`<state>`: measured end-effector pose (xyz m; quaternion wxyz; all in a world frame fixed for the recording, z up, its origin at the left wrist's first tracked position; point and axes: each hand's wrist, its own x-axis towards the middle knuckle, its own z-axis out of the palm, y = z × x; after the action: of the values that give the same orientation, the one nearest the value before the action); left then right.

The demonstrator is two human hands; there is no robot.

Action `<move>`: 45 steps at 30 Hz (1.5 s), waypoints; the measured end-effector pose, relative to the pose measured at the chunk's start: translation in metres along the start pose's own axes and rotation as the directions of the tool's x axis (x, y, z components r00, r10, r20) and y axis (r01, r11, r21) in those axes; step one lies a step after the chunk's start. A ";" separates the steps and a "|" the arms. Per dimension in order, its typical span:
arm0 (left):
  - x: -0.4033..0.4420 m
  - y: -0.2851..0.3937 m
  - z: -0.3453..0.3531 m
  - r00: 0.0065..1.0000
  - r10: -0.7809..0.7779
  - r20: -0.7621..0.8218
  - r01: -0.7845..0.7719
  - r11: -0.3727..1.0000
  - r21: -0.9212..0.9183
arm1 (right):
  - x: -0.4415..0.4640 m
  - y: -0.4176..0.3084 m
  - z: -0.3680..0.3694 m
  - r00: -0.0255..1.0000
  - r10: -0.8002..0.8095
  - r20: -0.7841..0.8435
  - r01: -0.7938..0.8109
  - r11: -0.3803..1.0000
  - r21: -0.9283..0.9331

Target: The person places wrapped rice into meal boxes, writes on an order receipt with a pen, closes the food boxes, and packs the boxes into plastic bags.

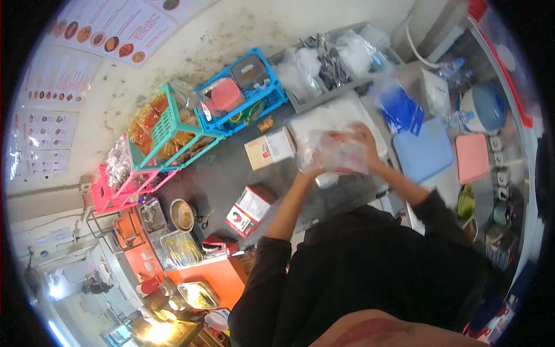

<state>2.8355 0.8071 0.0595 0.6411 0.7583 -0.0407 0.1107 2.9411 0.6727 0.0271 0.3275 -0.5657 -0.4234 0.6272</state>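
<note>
A clear plastic bag point(347, 153) with something reddish inside is between my two hands, over the dark counter. My left hand point(312, 168) is at the bag's lower left edge, its fingers mostly hidden by the plastic. At the bag's upper right, my right hand point(365, 141) has its fingers curled on the plastic. White plastic sheets or bags point(321, 118) lie just behind. A small white object point(327, 180) sits below the bag, and a cream box point(265, 151) is to its left.
Blue basket point(240, 92), green basket point(173, 133) and grey cutlery tray point(338, 89) line the wall. A red and white box point(248, 211), scissors point(203, 220) and metal bowl point(182, 215) are at left. Blue point(424, 151) and pink boards point(472, 158) lie right.
</note>
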 end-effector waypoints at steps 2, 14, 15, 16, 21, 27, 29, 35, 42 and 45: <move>0.016 -0.035 0.008 0.977 0.090 -0.194 -0.012 0.930 0.367 | -0.021 0.039 0.042 0.974 0.227 0.021 -0.228 0.969 0.096; 0.025 -0.118 0.029 0.929 0.094 -0.358 0.115 0.845 0.521 | 0.234 -0.035 -0.145 0.896 -0.206 -0.394 -0.132 0.723 -0.678; 0.023 -0.124 0.027 0.933 0.085 -0.350 0.125 0.836 0.535 | 0.241 -0.027 -0.147 0.883 -0.181 -0.433 -0.174 0.730 -0.661; 0.020 -0.131 0.029 0.937 0.057 -0.343 0.142 0.838 0.527 | 0.246 -0.028 -0.146 0.872 -0.151 -0.466 -0.217 0.733 -0.645; 0.016 -0.136 0.039 0.938 0.089 -0.336 0.137 0.793 0.594 | 0.271 -0.011 -0.167 0.386 -0.531 -0.755 -0.043 0.807 -0.589; 0.019 -0.126 0.034 0.947 0.042 -0.319 0.167 0.783 0.599 | 0.269 -0.020 -0.176 0.696 -0.475 -0.539 -0.079 0.695 -0.715; 0.018 -0.128 0.035 0.949 0.048 -0.313 0.157 0.787 0.597 | 0.270 -0.024 -0.166 0.735 -0.067 -0.674 -0.463 0.676 -0.573; 0.012 -0.136 0.039 0.932 0.035 -0.361 0.179 0.822 0.541 | 0.278 -0.009 -0.157 0.626 -0.046 -0.778 -0.536 0.700 -0.472; 0.000 -0.136 0.054 0.819 -0.060 -0.570 0.316 0.877 0.363 | 0.261 0.008 -0.169 0.563 -0.242 -0.790 -0.364 0.786 -0.500; -0.002 -0.132 0.067 0.609 -0.307 -0.731 0.415 0.909 -0.036 | 0.222 -0.023 -0.178 0.802 -0.122 -0.585 -0.210 0.859 -0.467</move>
<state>2.8687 0.7641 -0.0786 0.5597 0.6868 0.3765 0.2708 3.0833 0.9088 -0.0480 0.2669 -0.8093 -0.4354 0.2902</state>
